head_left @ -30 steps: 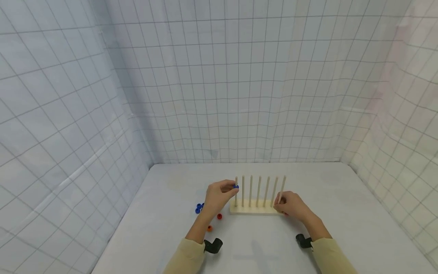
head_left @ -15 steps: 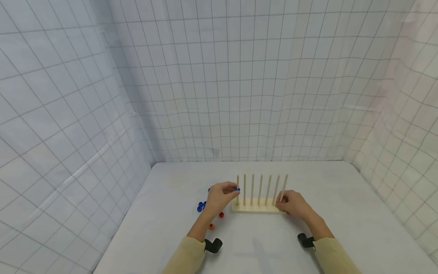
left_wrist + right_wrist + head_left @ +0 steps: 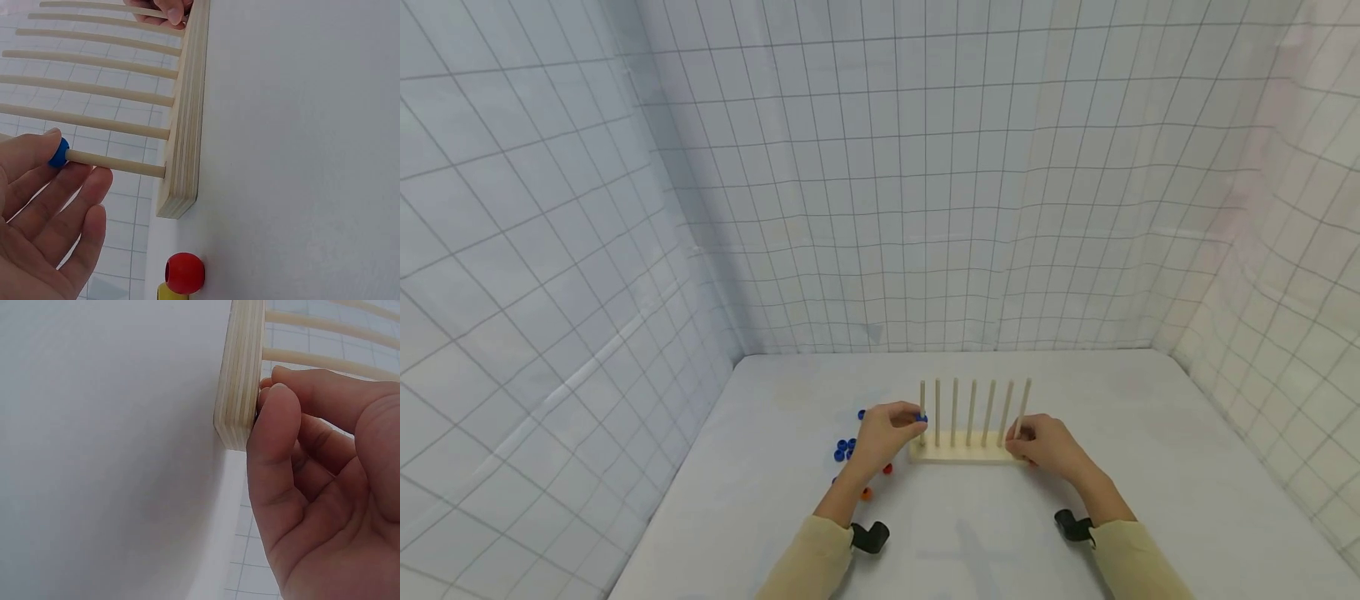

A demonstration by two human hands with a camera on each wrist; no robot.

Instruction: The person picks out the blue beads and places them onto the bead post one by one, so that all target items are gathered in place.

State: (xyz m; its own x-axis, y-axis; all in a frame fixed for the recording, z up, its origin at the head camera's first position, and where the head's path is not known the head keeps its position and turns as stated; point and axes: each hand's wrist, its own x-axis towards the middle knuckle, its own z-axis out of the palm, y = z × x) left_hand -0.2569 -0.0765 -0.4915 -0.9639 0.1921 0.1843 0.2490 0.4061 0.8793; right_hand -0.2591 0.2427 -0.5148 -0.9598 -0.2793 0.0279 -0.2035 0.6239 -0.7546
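Observation:
My left hand (image 3: 877, 435) pinches a blue bead (image 3: 60, 154) between thumb and fingertip. The bead is threaded on the leftmost upright peg (image 3: 125, 164) of a wooden peg rack (image 3: 958, 454), part-way along its length. At the opposite end of the rack, my right hand (image 3: 1047, 444) curls its thumb and fingers round the foot of the rightmost peg (image 3: 1023, 404), against the end of the plywood base (image 3: 239, 381). The other pegs stand bare between the two hands.
Several blue beads (image 3: 840, 455) lie left of the rack, partly hidden by my left forearm. A red bead (image 3: 185, 273), a yellow bead (image 3: 170, 292) and an orange bead (image 3: 867, 494) are nearby on the white table (image 3: 775, 417). Gridded white sheets (image 3: 925, 208) surround the table.
The blue bead has slid lower on the leftmost peg, and my left hand has gone down with it. My right hand keeps its place at the rack's other end.

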